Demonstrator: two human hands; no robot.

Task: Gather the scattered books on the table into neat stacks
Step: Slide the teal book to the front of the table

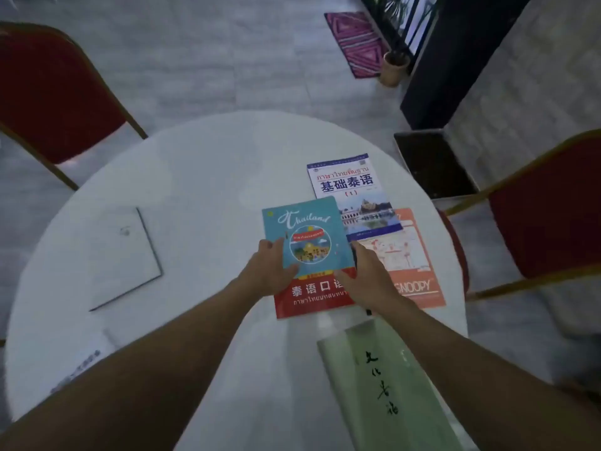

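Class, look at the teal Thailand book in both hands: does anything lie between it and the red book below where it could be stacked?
Nothing visible does. The teal Thailand book, held by the left hand and right hand, already overlaps the red book.

This is looking like a dining or function room, perhaps in a restaurant or hall: a round white table [201, 177] is sitting between red padded banquet chairs [55, 102] with gold frames, a pale tiled floor [227, 50] is stretching far behind, and a potted plant [394, 68] is standing far right beside a patterned mat [354, 43].
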